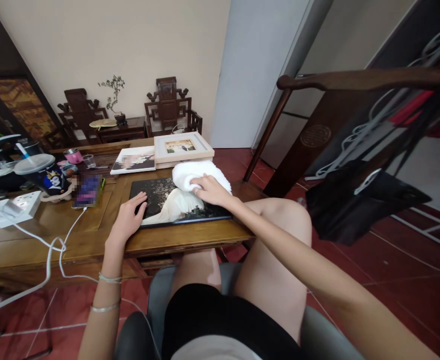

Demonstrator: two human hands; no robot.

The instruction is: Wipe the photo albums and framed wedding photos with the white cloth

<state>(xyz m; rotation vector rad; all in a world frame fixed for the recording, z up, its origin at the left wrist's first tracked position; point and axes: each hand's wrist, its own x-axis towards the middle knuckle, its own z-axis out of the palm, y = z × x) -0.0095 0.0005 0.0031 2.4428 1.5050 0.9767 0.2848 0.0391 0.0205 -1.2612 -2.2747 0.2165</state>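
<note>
A dark photo panel [152, 192] with a pale gown pictured on it lies flat at the front edge of the wooden table. My left hand [129, 217] rests on its left edge, fingers stretched out and nothing in them. On the panel's right part, my right hand [211, 190] grips a fluffy white cloth [201, 172] and presses it against the surface. The cloth covers the panel's upper right corner. Behind the panel lie a white-edged photo print [133, 161] and a cream picture frame [184, 149].
To the left on the table [118, 240] are a phone [88, 192] on a charging cable, a lidded cup [40, 172], a white power strip [15, 207] and a pink cup [73, 156]. A wooden chair [302, 130] with a black bag [355, 200] stands at the right.
</note>
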